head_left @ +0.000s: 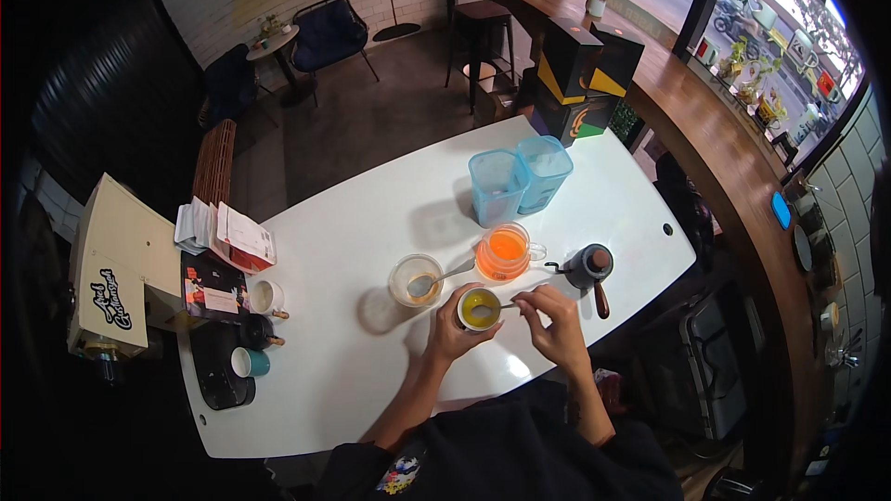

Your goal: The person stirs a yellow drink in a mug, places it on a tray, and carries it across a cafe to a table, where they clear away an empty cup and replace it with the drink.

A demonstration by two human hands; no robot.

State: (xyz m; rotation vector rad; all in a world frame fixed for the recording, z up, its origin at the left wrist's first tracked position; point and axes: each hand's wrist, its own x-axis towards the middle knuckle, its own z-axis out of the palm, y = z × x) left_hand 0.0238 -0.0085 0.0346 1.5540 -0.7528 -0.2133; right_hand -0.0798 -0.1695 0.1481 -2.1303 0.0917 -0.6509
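Observation:
My left hand (pixel 449 327) is wrapped round a small cup (pixel 463 317) that holds a yellow liquid. With the fingers of my right hand (pixel 555 323) I pinch the handle of a spoon (pixel 484 311), whose bowl is down in that cup. Just left of the cup stands a clear glass (pixel 405 271) with brownish residue, and a second spoon (pixel 444 278) leans in it. Beyond my hands is a glass jug (pixel 502 252) of orange liquid. A dark pot with a handle (pixel 588 267) sits to the right of my right hand.
Two blue translucent containers (pixel 497 187) stand behind the jug. Black boxes (pixel 587 74) are stacked at the far corner of the white table (pixel 353 209). At the left are a cream machine (pixel 116 264), paper packets (pixel 227 232), a white cup (pixel 267 296) and a teal cup (pixel 249 363).

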